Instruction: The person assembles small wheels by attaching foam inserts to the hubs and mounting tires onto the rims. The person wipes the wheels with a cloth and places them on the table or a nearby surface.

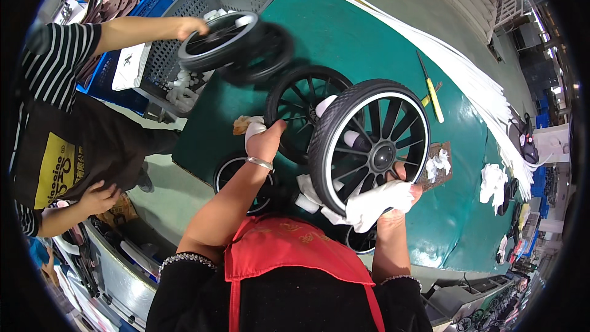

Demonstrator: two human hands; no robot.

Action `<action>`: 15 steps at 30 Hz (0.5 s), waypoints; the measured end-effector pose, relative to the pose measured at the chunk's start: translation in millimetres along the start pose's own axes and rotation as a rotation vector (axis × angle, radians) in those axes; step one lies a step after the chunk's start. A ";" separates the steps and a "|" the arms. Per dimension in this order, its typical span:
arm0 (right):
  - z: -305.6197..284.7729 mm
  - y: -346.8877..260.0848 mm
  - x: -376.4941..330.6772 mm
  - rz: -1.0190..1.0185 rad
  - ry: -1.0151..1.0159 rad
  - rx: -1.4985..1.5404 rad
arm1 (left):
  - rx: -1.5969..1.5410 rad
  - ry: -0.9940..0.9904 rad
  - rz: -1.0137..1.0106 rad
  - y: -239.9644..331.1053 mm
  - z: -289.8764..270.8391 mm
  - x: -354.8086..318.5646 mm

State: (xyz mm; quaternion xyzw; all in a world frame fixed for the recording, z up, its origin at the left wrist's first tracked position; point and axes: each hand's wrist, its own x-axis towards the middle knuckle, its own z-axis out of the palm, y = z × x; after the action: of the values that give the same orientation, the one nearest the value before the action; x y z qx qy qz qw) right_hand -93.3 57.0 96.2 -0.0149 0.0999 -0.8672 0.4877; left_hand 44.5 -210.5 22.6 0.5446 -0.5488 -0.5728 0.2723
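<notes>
I seem to be wiping the upright wheel (382, 157) over the green table (375, 43), my right hand (401, 206) closed around one white cloth (375, 206) at its lower rim; my left hand (265, 141) is by the dark wheel (271, 107) behind, its grip unclear. The next move likely calls for steadying the wheel. I count six wheels: these two, two smaller ones (224, 175) partly hidden, two by a co-worker's hand (192, 26).

Large wheels (382, 157): four, one in the right hand (402, 193), one just beside the left hand (268, 138), two at the co-worker's raised hand (193, 27). Small wheels (243, 183): two, one below the left hand, one below the right. Screwdriver (436, 101): one, beyond the right hand. Bracelet (260, 163): one, just below the left hand.
</notes>
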 end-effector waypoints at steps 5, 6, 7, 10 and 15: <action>0.4 25.8 -1.3 0.133 -0.021 0.088 | -0.518 -0.204 -0.181 -4.9 -6.1 -5.4; -3.2 28.2 -2.0 0.157 0.002 0.089 | -0.640 -0.282 -0.192 10.0 -12.9 -16.7; -6.7 29.8 -4.4 0.176 0.027 0.088 | -0.729 -0.291 -0.221 16.2 -11.3 -19.9; 11.5 48.7 -3.1 0.160 0.040 0.046 | -0.465 -0.254 0.077 0.2 -12.5 -17.6; 23.5 60.9 -5.7 0.090 0.069 -0.070 | -0.803 -0.425 -0.027 -107.8 -9.3 27.2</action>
State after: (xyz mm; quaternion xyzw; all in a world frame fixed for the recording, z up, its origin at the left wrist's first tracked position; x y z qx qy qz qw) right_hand -36.1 27.4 108.2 0.0027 0.1474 -0.8405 0.5214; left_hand 76.9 -211.5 -84.2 0.2732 -0.3199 -0.8428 0.3358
